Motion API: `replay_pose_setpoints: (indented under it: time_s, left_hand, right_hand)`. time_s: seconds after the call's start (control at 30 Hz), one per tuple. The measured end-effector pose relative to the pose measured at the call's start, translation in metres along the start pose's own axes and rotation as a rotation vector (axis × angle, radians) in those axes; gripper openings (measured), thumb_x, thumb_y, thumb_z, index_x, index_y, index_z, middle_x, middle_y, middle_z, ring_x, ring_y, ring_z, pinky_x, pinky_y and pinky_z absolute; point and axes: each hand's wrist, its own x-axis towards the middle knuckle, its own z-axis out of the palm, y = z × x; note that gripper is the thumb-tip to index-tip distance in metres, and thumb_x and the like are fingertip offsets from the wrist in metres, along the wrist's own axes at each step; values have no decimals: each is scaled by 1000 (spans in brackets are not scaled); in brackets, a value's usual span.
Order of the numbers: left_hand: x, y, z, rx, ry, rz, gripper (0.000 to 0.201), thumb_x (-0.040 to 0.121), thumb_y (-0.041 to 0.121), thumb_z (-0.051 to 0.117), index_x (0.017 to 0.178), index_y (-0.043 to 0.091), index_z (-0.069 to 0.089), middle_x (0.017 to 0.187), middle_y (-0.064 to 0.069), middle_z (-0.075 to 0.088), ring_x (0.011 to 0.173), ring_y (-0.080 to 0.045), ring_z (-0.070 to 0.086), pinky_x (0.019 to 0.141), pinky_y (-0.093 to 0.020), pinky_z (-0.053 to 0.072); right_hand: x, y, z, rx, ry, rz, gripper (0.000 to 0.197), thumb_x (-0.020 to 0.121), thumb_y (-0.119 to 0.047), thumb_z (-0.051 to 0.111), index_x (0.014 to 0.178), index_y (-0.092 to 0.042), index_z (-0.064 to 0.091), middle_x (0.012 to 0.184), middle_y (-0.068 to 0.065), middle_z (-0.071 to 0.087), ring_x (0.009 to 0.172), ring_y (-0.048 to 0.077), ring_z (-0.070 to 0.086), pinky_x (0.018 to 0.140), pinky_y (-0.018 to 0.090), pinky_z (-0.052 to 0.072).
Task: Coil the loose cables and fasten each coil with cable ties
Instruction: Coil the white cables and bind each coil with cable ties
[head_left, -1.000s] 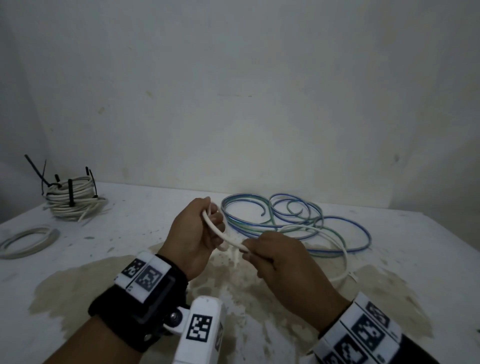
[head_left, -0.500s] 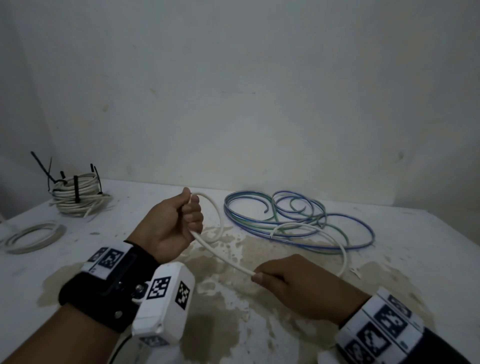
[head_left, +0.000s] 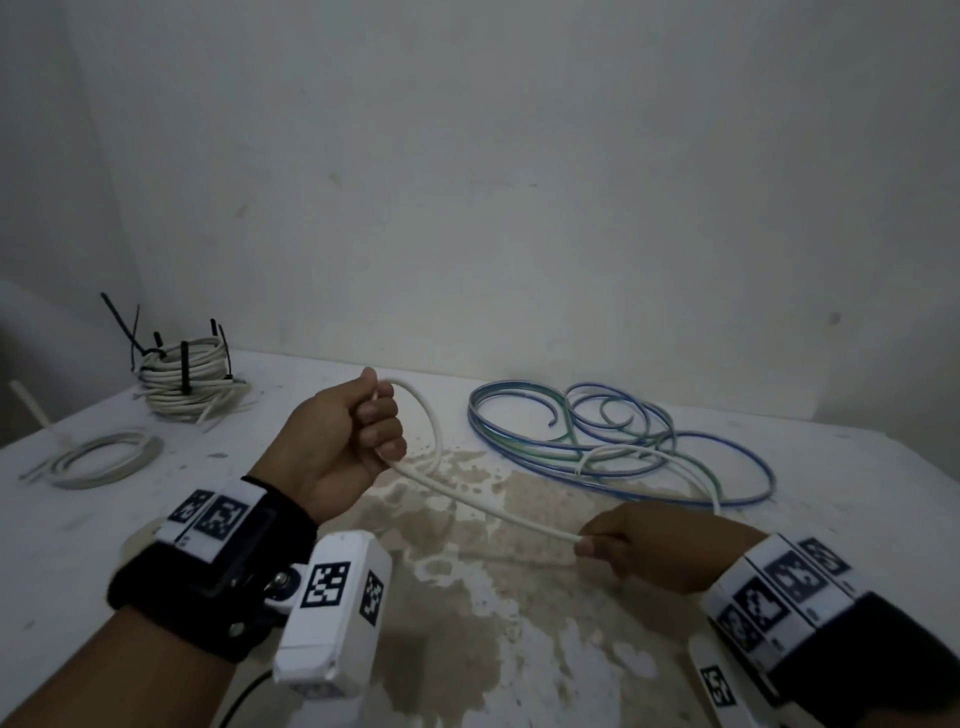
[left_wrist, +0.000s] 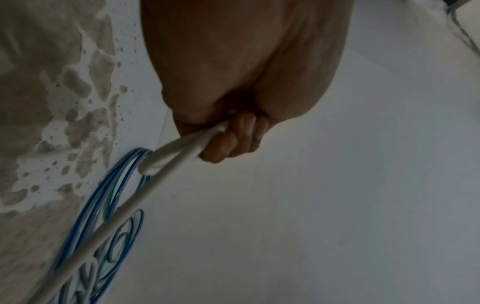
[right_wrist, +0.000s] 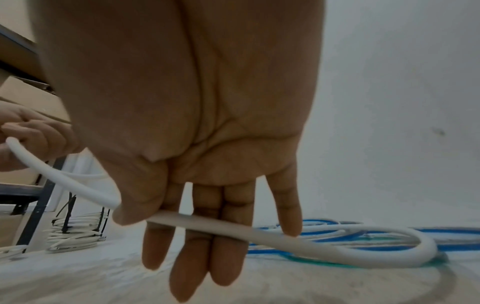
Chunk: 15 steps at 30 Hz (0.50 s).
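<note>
A loose white cable (head_left: 467, 500) runs over the stained white table (head_left: 519, 649). My left hand (head_left: 382, 431) is raised at centre left and grips a small loop of it in a fist; the left wrist view shows the fingers (left_wrist: 233, 139) curled round the white cable (left_wrist: 130, 205). My right hand (head_left: 587, 543) is lower and to the right. In the right wrist view its thumb pinches the white cable (right_wrist: 285, 236) against nearly straight fingers (right_wrist: 221, 257). A straight stretch spans the hands, and the rest trails back over the blue and green cables (head_left: 623, 441).
A white coil bound with black cable ties (head_left: 187, 384) stands at the back left by the wall. A flat pale coil (head_left: 98, 460) lies near the left edge. The loose blue and green wires spread across the back right.
My hands have drawn apart: the left went left, the right slid down and right along the white cable. The stretch between them is longer.
</note>
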Motion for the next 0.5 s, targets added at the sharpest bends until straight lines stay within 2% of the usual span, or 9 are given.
replay_pose_setpoints:
  time_s: [0.1, 0.2, 0.23, 0.33, 0.37, 0.43, 0.5]
  left_hand:
    - [0, 8, -7, -89, 17, 40, 34, 102, 26, 33, 71, 16, 41, 46, 9, 29, 35, -6, 27, 37, -17, 31]
    - [-1, 10, -18, -113, 38, 43, 33, 102, 26, 33, 71, 16, 40, 45, 9, 26, 33, -5, 23, 34, -17, 27]
    - [-1, 10, -21, -91, 37, 36, 32, 101, 26, 33, 71, 17, 40, 45, 9, 25, 32, -5, 22, 33, -17, 25]
    - [-4, 12, -31, -6, 25, 32, 31, 100, 28, 34, 71, 18, 40, 45, 9, 24, 31, -4, 20, 32, -17, 20]
    - [-5, 14, -35, 16, 21, 38, 31, 100, 28, 34, 72, 17, 41, 45, 9, 24, 31, -3, 20, 32, -17, 19]
    - [-8, 17, -41, 51, 0, 48, 29, 98, 30, 36, 73, 17, 43, 46, 9, 24, 32, -3, 20, 33, -17, 20]
    - [-12, 19, -42, 85, -51, 48, 28, 96, 31, 39, 73, 16, 45, 48, 9, 26, 34, -4, 24, 35, -18, 25]
  right_hand:
    - [5, -4, -6, 47, -16, 0, 26, 98, -45, 40, 75, -41, 51, 71, -11, 54, 65, 3, 50, 74, 23, 44]
    - [14, -11, -7, 45, -32, -6, 23, 97, -47, 41, 95, -36, 61, 70, -12, 55, 64, 3, 50, 66, 18, 41]
    - [17, -12, -7, 38, -38, -4, 25, 97, -46, 41, 94, -33, 62, 69, -11, 55, 63, 4, 50, 66, 18, 40]
    - [21, -5, -9, -2, -31, 34, 35, 98, -46, 40, 72, -27, 54, 69, -9, 55, 62, 7, 49, 68, 23, 41]
    - [22, 0, -11, -8, -10, 61, 35, 98, -46, 40, 73, -26, 55, 72, -7, 56, 65, 9, 50, 71, 25, 42]
    - [26, 12, -17, -44, 74, 107, 35, 98, -43, 40, 76, -21, 55, 76, -4, 56, 70, 11, 51, 73, 27, 41]
    - [32, 21, -26, -99, 206, 142, 37, 99, -40, 39, 69, -20, 49, 74, -2, 52, 70, 13, 50, 71, 29, 40]
